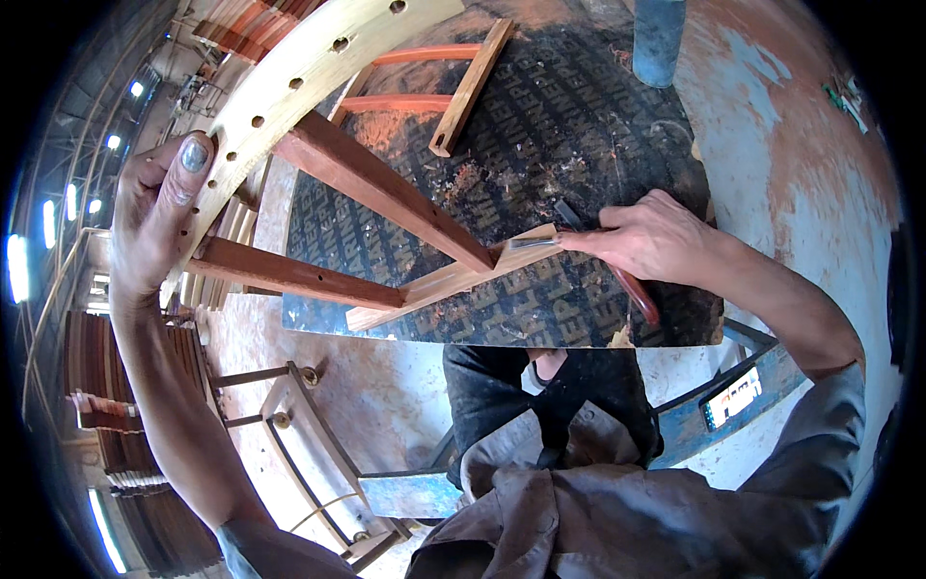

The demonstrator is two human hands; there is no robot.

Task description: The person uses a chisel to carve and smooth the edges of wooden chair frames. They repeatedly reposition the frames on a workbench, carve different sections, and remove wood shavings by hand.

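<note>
My left hand grips a pale curved wooden rail, its thumb pressed on the face beside a row of round holes. Two reddish-brown wooden legs slope down from that rail to a short, straight wooden bar resting on the board. Over the bar's right end, the closed fingers of my right hand hold a thin metal tool, whose exact kind I cannot make out. A hammer with a red-brown handle lies beneath this hand, partly hidden by it.
The dark printed work board carries sawdust and another small wooden frame at its far side. A blue-grey cylinder stands at its far right edge. A blue bench holds a phone. Wood stacks stand at left.
</note>
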